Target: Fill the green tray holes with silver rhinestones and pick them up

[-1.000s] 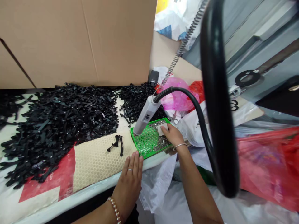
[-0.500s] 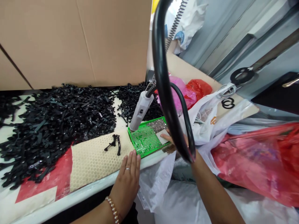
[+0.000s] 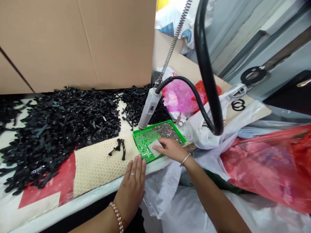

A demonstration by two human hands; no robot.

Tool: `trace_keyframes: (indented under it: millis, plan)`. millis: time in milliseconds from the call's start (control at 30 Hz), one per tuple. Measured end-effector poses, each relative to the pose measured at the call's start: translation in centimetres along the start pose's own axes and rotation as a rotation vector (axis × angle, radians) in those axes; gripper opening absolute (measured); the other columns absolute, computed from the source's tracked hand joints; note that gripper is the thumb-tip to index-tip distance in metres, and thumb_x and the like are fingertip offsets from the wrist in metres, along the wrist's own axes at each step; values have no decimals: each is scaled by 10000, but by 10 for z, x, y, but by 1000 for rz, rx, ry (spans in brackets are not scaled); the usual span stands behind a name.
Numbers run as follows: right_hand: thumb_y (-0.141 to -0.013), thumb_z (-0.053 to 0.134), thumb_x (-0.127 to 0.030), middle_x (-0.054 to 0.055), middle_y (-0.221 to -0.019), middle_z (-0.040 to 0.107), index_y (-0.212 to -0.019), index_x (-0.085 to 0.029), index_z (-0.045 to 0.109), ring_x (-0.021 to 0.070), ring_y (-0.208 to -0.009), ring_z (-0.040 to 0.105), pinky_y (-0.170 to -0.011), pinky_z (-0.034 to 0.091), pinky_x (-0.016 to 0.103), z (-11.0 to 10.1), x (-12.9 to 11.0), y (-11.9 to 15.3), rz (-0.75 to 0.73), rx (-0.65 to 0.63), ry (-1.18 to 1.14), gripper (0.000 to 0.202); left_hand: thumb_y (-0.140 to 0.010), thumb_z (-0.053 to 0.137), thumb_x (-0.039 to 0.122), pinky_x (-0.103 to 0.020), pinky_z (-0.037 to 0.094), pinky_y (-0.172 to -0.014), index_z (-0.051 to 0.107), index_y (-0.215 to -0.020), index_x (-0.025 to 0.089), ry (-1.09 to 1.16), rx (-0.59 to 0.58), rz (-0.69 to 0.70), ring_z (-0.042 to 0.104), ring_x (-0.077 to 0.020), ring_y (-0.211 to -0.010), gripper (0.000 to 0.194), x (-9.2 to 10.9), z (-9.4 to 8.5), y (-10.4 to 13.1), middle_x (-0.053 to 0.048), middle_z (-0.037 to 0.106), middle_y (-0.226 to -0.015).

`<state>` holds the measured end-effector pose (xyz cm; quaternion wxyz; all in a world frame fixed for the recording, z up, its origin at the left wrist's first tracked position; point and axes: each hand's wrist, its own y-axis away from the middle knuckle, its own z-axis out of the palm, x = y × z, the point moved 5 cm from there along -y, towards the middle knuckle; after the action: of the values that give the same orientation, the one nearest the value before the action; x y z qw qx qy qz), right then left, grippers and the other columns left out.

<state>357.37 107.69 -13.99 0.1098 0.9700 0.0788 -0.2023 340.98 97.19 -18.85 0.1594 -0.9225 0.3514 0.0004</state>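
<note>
My right hand [image 3: 173, 149] pinches a small pale flat card [image 3: 153, 149], resting it against the perforated bed of a green tray [image 3: 182, 138]. Small shiny metal pieces [image 3: 167, 130] lie heaped in the tray's far right part, and many others sit in its rows of holes. Flat against the tray's near left corner, my left hand [image 3: 132, 181] has its fingers stretched out and holds nothing. Above the tray's far left edge hangs a white electric screwdriver [image 3: 148, 110]. Two or three black plastic pieces [image 3: 119, 147] lie on the honeycomb-patterned mat [image 3: 97, 166] beside the left hand.
Large piles of black plastic parts [image 3: 73, 119] cover the table behind and left. A coiled spring [image 3: 173, 42] and thick black cable [image 3: 206, 64] hang overhead. Pink bag [image 3: 179, 95], scissors [image 3: 179, 119] and white bags lie right; a red bag [image 3: 267, 165] bulges farther right.
My right hand has drawn the card leftward and nearer across the tray. The black cable has swung right, and the screwdriver has shifted slightly. My left hand stays in place.
</note>
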Motion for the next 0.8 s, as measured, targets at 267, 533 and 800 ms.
trace_keyframes:
  millis: [267, 533, 800]
  plan:
    - [-844, 533, -442, 26, -707, 618, -833, -178, 644, 165, -657, 536, -597, 350, 248, -23, 42, -1, 176, 126, 1, 287, -705, 700, 433, -486, 249, -1124, 405, -1348, -61, -2, 41, -13, 257, -381, -1356, 863, -1, -2, -1, -306, 302, -1426]
    - [-851, 534, -454, -11, -634, 571, -734, -178, 615, 131, -585, 484, -574, 331, 239, 25, -27, -13, -45, -16, -89, 311, -678, 727, 493, -481, 284, -1116, 406, -1357, -50, 0, 0, -13, 238, -377, -1364, 926, 1, -1, -1, -289, 302, -1434]
    - [-834, 535, -443, 4, -676, 584, -770, -175, 609, 146, -612, 515, -559, 327, 241, -16, 35, -6, 153, 95, -38, 285, -721, 694, 479, -513, 189, -1151, 382, -1373, -49, 16, -35, -9, 211, -388, -1371, 895, 2, 4, 0, -284, 302, -1439]
